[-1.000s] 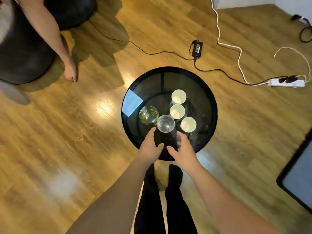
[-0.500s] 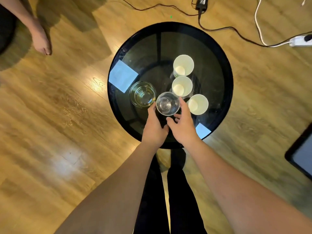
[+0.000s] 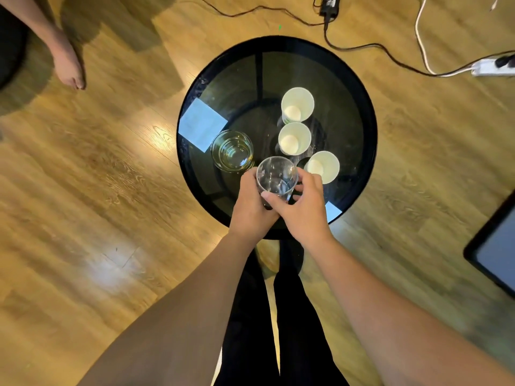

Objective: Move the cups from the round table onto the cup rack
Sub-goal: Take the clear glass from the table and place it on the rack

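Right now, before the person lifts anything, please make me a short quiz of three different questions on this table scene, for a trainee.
1. How many white paper cups stand on the round table?
2. True or false: the left hand and the right hand both hold the tall clear glass.
3. Which thing lies nearest to the short glass tumbler: (a) the pale blue paper, (b) the power strip, (c) the black adapter?

Key: 1. Three. 2. True. 3. (a).
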The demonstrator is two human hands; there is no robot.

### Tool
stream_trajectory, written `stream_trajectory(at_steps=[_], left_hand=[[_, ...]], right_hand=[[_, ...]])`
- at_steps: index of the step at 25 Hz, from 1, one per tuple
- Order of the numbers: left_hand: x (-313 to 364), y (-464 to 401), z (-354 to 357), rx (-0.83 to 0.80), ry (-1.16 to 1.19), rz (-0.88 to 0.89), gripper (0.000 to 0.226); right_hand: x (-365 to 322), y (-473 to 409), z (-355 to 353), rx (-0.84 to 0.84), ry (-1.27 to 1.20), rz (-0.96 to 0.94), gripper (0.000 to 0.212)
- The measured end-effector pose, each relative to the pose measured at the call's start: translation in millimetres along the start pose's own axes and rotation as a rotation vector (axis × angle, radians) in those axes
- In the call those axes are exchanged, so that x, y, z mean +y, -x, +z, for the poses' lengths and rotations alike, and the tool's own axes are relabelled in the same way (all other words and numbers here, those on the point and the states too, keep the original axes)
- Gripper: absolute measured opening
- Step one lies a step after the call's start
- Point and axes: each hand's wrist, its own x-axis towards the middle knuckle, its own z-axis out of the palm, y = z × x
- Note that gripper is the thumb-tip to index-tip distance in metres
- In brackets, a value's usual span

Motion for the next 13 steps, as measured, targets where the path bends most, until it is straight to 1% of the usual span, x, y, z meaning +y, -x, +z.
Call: stream_trajectory(at_steps=[2,5,7,9,11,13], left_hand=[[25,12,-7,0.009,0.053,0.051,0.084],[81,27,-19,-0.018,0.105,0.137,0.095],[135,37,-32,-0.012,0.024,0.205,0.098],[192,49,-46,-0.061,0.036,0.230,0.095],[251,69,-63,-0.159,0.170,0.189,0.091],[296,84,-74,-0.252,0.378,0.135,0.083]], right_hand=[[-23,13,-13,0.019,-0.082,0.021,0.076],[-70,32,-41,0.050,-0.235,0.044,0.073],[-111,49,-73,0.134,-0.300,-0.020,0.069],[-148,68,-108,0.202,-0.353,-0.109,0.065],[-181,92,-144,0.222,-0.389,-0.203,0.058],[-203,112,-168,0.185,-0.380,-0.298,0.053]])
